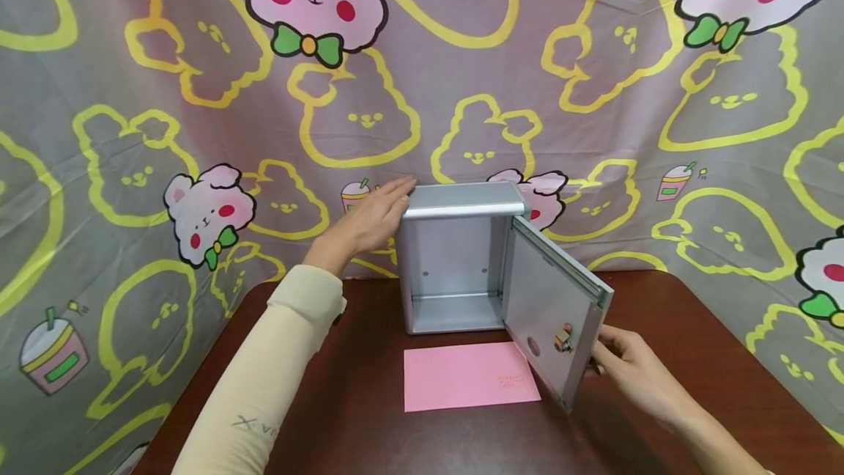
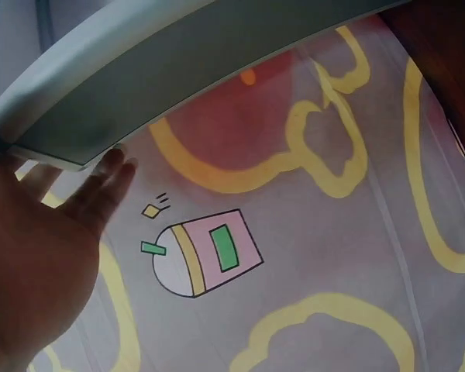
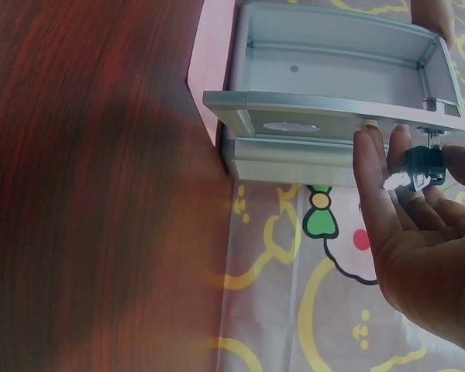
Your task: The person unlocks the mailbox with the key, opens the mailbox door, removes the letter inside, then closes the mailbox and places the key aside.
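A silver metal box [image 1: 458, 200] stands upright on the table, its front door [image 1: 550, 306] swung out to the right. My left hand [image 1: 369, 222] rests on the box's top left corner with fingers straight, also seen at the box's edge in the left wrist view. At the outer face of the door, my right hand [image 1: 636, 365] holds the black lock [image 3: 425, 167] between thumb and fingers. A key [image 3: 397, 180] sticks out of this lock. On the door's inner face is a brass-coloured latch [image 1: 563, 339]. A pink envelope [image 1: 461, 380] lies flat before the box.
The dark reddish-brown table [image 1: 356, 416] has rounded back corners. A grey cloth [image 1: 461, 79] with cartoon prints hangs behind and on both sides. A round hole [image 1: 533, 346] shows in the door near the latch.
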A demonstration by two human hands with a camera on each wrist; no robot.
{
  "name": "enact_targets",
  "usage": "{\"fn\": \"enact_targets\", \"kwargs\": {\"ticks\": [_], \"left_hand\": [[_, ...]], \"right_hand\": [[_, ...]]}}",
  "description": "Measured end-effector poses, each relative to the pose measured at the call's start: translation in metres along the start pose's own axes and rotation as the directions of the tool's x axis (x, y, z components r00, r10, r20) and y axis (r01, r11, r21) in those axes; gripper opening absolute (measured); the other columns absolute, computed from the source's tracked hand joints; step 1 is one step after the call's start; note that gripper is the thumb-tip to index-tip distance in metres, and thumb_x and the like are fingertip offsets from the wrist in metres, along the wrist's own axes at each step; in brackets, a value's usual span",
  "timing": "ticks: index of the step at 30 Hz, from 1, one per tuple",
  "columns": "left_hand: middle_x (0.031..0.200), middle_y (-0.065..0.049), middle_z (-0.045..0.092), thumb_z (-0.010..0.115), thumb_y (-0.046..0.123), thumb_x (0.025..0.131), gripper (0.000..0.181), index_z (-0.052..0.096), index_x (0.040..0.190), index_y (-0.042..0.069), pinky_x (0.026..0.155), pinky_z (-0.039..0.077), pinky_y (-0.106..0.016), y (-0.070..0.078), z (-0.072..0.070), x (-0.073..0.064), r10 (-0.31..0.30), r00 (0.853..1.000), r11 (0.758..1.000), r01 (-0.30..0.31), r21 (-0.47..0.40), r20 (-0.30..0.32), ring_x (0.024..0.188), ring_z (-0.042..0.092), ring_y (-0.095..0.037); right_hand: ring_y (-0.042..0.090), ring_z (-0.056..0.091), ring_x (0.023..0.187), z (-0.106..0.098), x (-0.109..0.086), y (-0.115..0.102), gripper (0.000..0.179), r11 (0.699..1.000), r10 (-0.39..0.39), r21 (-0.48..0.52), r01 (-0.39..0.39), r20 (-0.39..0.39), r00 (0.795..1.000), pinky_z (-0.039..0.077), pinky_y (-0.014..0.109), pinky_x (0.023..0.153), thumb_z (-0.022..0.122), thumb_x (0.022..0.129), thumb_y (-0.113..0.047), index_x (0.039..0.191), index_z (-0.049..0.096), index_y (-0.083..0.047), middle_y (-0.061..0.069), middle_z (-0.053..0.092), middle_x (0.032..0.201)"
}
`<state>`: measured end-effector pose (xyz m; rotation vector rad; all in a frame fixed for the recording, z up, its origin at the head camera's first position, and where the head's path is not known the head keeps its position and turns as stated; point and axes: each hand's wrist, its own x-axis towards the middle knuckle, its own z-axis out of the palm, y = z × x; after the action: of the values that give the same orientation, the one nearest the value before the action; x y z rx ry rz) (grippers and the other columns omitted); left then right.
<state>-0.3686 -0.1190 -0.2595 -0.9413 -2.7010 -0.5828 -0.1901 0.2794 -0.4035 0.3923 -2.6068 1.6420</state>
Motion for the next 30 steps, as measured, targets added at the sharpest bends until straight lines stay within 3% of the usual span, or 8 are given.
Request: {"fn": "enact_targets", "kwargs": {"ticks": [16,30], "left_hand": [[0.164,-0.01,0.035,0.022,0.026,0.108,0.057,0.039,0.157,0.002,0.126,0.02,-0.041,-0.012,0.018,0.001,0.085,0.988,0.994,-0.093,-0.049,-0.13,0.153,0.029,-0.025],[0.165,-0.011,0.034,0.019,0.024,0.109,0.056,0.038,0.157,0.0,0.126,0.018,-0.037,-0.014,0.013,0.003,0.104,0.989,0.993,-0.11,-0.046,-0.108,0.154,0.027,-0.025]], "right_hand": [[0.014,0.07,0.086,0.0,0.001,0.001,0.04,1.0,0.02,-0.003,-0.02,-0.001,1.0,0.06,0.034,0.074,0.05,0.109,-0.027,0.13,0.064,0.005,0.013,0.075,0.109],[0.013,0.07,0.084,0.001,0.001,0.001,0.035,1.0,-0.016,-0.011,0.016,-0.008,1.0,0.058,0.031,0.072,0.049,0.11,-0.024,0.126,0.067,0.002,0.01,0.076,0.105]]}}
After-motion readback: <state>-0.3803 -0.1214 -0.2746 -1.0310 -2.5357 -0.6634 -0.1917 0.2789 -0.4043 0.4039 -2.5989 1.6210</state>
